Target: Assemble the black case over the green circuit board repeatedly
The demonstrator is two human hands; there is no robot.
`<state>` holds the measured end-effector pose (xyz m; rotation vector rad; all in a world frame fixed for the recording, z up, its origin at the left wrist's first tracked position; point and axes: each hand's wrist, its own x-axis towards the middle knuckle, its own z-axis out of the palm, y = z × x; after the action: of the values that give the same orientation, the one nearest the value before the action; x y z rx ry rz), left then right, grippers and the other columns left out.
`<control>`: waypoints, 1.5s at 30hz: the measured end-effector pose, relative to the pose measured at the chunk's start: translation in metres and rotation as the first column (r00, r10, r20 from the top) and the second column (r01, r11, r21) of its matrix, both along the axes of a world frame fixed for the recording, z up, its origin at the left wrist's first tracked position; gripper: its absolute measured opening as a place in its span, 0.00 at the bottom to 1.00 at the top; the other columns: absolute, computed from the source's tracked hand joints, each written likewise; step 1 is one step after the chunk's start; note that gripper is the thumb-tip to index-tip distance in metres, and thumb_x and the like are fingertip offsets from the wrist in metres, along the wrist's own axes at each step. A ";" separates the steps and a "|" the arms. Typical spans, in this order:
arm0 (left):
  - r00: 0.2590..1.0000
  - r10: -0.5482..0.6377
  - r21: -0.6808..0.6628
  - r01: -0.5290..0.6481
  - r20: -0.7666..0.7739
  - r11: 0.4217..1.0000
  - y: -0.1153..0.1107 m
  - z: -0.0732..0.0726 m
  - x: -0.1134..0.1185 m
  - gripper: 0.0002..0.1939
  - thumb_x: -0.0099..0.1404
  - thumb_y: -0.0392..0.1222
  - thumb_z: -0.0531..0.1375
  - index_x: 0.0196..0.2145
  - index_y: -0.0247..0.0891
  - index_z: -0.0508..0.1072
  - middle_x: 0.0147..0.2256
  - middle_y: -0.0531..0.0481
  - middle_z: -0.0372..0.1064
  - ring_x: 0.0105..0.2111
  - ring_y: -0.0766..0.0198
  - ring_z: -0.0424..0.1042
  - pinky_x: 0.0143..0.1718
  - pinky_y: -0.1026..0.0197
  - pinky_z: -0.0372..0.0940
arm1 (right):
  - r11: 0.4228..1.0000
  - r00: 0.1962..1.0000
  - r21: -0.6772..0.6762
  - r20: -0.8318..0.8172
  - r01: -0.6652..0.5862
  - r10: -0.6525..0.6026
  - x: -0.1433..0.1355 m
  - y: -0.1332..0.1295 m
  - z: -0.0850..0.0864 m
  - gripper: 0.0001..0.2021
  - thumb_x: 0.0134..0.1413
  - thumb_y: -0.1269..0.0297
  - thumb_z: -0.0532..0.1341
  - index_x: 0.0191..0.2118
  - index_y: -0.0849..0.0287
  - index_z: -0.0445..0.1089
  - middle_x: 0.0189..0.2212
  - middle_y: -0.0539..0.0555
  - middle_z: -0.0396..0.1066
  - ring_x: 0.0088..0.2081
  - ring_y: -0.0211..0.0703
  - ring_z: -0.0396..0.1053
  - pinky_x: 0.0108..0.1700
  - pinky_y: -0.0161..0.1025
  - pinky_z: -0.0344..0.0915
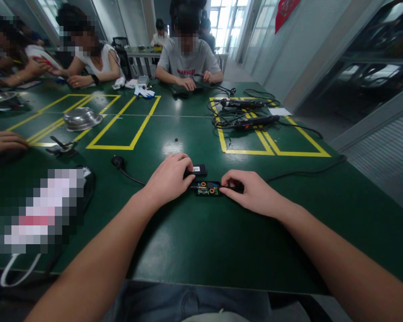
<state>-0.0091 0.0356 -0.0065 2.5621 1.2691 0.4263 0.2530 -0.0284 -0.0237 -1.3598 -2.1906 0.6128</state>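
Note:
An opened black power adapter case (208,193) lies on the green table in front of me, its circuit board (207,188) with copper coils facing up. Behind it sits the black case cover (202,170) with a white label. My left hand (173,176) is closed at the left end of the case, where the plug cord (130,178) runs under it; the fingertips are partly hidden and lie close to the cover. At the right end, my right hand (246,188) pinches the black output cable (305,173) between thumb and fingers.
A power plug (118,162) lies left of my hands. Two black electric screwdrivers (255,121) with coiled cords lie at the back right. A metal bowl (82,119), a small dark tool (63,146) and a blurred package (47,210) are leftward. Co-workers sit around the table (181,241).

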 end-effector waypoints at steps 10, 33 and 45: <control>0.975 -0.220 -0.270 0.208 -0.016 0.940 -0.017 0.009 0.002 0.03 0.74 0.36 0.60 0.40 0.41 0.69 0.38 0.50 0.75 0.35 0.58 0.72 0.37 0.57 0.61 | 0.998 0.999 0.058 0.015 -0.036 0.035 -0.004 -0.004 -0.003 0.01 0.65 0.68 0.64 0.40 0.55 0.74 0.33 0.52 0.76 0.32 0.43 0.70 0.37 0.40 0.65; 0.984 -0.152 -0.432 0.178 0.093 0.884 -0.002 0.022 -0.012 0.04 0.67 0.32 0.65 0.34 0.39 0.77 0.31 0.54 0.79 0.31 0.63 0.77 0.38 0.62 0.66 | 0.999 0.992 -0.029 -0.124 -0.038 0.035 0.012 0.004 -0.002 0.04 0.64 0.64 0.66 0.37 0.55 0.79 0.35 0.54 0.80 0.34 0.44 0.74 0.37 0.42 0.68; 0.990 -0.135 -0.378 0.136 0.029 0.916 0.001 0.019 -0.008 0.06 0.64 0.29 0.66 0.32 0.38 0.81 0.29 0.55 0.77 0.28 0.66 0.73 0.37 0.63 0.65 | 0.996 0.990 -0.079 -0.138 -0.031 0.020 0.009 0.005 0.001 0.04 0.63 0.65 0.65 0.37 0.55 0.78 0.35 0.53 0.81 0.34 0.44 0.73 0.38 0.41 0.68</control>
<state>-0.0173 0.0364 0.0123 2.2968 1.0431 0.1361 0.2617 -0.0238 -0.0229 -1.2908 -2.0968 0.7884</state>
